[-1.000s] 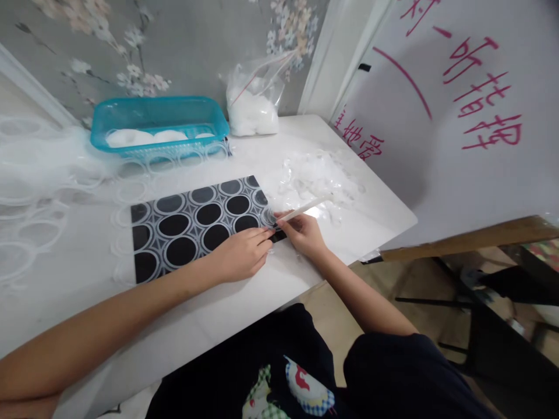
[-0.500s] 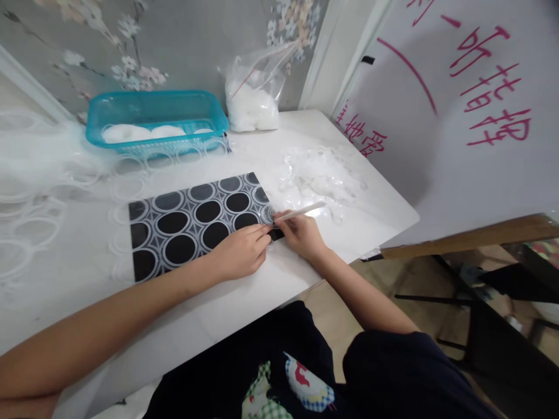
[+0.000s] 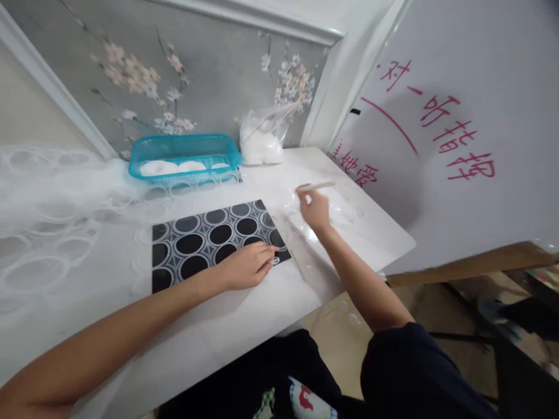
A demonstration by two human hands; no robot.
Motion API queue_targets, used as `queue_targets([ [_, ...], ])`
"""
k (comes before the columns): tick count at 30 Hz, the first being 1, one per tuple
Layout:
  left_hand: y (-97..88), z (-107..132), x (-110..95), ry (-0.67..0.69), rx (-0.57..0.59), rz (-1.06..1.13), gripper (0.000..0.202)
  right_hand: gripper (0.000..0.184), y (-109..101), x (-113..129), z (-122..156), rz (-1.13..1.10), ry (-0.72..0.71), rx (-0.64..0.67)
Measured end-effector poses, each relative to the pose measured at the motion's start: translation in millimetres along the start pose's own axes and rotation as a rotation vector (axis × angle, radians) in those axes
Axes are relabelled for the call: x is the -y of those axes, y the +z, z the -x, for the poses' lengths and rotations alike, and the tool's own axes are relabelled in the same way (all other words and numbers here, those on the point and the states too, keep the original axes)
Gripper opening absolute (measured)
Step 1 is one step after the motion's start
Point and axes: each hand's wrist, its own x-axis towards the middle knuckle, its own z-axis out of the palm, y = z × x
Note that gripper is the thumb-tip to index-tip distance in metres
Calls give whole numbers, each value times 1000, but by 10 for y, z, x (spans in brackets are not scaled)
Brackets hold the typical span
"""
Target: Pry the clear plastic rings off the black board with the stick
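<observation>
Head view: the black cutting mat (image 3: 209,241) with its white ring pattern lies flat on the white worktop (image 3: 244,308) and serves as the landmark here. The left hand (image 3: 247,265) rests on the mat's near right corner, palm down, its grip pressed together with the fingertips on a small clear ring (image 3: 275,260) right at the mat's edge; whether it pinches the ring or merely pins it cannot be told. The right hand (image 3: 313,208) is raised beyond the mat's right edge, clear of it, its grip pinching a thin white stick tool (image 3: 318,186) that points away to the right. Under and past that hand, right of the mat, lies a heap of clear plastic scraps (image 3: 340,206). A clear strip (image 3: 299,256) runs along the mat's right edge toward the worktop's near edge. Behind the mat, at the wall, stands a teal basket (image 3: 183,154) holding white pieces, with a clear bag (image 3: 262,139) of white material to its right. Left of the mat spreads sheer white fabric (image 3: 52,221) with ring outlines. The worktop's right edge lies just past the scraps, beside a white board (image 3: 458,145) with red writing; bare worktop lies in front of the mat.
</observation>
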Motion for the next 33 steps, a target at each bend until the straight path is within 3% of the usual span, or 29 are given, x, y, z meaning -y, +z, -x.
queue_targets([
  [3,15,-60,121,-84,-41,-121,23,16,287,114,302,-98,-41,197],
  [6,87,-98,225,-123,-41,-180,31,19,433,131,529,-158,-22,275],
  [13,165,-101,234,-146,-18,-237,34,20,390,79,524,-218,30,344],
  [33,91,-113,200,-178,47,-237,25,22,381,72,551,-174,-10,354],
])
